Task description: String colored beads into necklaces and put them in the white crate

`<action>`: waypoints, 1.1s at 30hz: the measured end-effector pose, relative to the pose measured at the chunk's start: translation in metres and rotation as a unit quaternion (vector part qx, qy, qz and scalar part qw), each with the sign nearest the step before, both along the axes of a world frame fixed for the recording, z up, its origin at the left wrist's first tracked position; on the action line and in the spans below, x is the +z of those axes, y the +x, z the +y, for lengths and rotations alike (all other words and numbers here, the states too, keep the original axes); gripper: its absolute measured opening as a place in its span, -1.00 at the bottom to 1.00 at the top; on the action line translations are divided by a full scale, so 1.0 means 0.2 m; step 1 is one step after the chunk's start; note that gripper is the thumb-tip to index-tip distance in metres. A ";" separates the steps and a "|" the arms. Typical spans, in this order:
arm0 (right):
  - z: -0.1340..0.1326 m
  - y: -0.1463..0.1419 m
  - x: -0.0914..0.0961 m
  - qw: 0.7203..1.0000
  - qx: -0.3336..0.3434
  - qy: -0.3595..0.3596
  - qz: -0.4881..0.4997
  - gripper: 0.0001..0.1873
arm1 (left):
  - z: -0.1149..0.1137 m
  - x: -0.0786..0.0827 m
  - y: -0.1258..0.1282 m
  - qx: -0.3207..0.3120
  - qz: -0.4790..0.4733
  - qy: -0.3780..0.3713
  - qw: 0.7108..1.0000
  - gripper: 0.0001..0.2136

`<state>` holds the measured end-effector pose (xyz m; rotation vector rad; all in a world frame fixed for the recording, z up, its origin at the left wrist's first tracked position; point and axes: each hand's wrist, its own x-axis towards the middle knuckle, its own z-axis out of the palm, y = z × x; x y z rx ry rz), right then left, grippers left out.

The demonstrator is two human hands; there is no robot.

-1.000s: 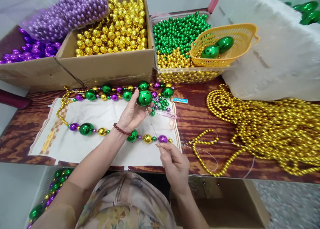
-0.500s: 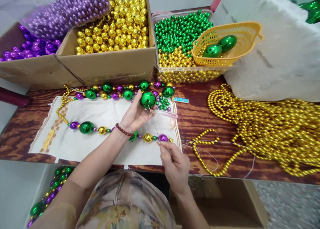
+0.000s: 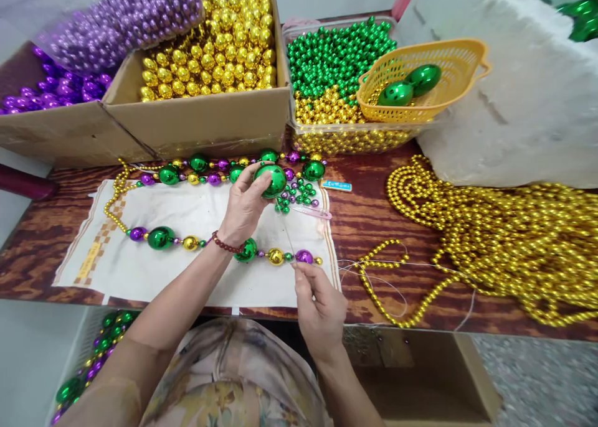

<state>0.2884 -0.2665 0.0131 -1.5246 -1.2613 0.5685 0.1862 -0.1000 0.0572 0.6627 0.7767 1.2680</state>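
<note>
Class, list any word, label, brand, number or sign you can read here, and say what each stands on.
No text can be read.
Yellow strip on the white cloth: marks too small and blurred to read.
Blue strip on the table: pale marks, too small to read.

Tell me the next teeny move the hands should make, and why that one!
Probably guide the thin needle up into the big green bead. The left hand holds that bead up, and the right hand pinches the needle, which slants toward it. I can't see the bead's hole or whether the tip touches yet, so going gently seems wise.
</note>
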 end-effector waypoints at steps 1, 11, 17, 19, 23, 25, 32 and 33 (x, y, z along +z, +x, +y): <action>0.00 -0.01 0.00 1.000 0.004 0.000 0.007 -0.84 | 0.00 0.00 0.00 -0.007 -0.002 -0.005 1.000 -0.78; -0.02 -0.03 -0.06 0.994 0.043 -0.046 0.090 -0.76 | -0.04 -0.01 0.01 0.019 0.029 0.052 0.998 -0.70; -0.04 0.05 -0.09 0.992 0.078 -0.060 0.085 -0.70 | -0.08 0.03 0.00 -0.023 -0.003 0.035 0.999 -0.67; -0.05 0.04 -0.06 0.992 0.077 -0.053 0.081 -0.70 | -0.08 0.03 0.00 -0.041 -0.032 -0.024 0.998 -0.69; -0.06 0.02 0.00 0.991 0.068 -0.055 0.106 -0.70 | -0.06 0.03 0.00 -0.098 -0.069 -0.126 0.985 -0.72; -0.07 0.01 0.01 0.988 0.064 -0.065 0.123 -0.70 | -0.06 0.03 0.00 -0.109 -0.096 -0.169 0.975 -0.71; -0.12 0.04 -0.01 0.986 0.044 -0.072 0.141 -0.72 | -0.05 0.05 0.04 -0.115 -0.153 -0.253 0.948 -0.66; -0.12 0.04 -0.01 0.987 0.045 -0.072 0.139 -0.72 | -0.05 0.05 0.05 -0.116 -0.154 -0.258 0.947 -0.66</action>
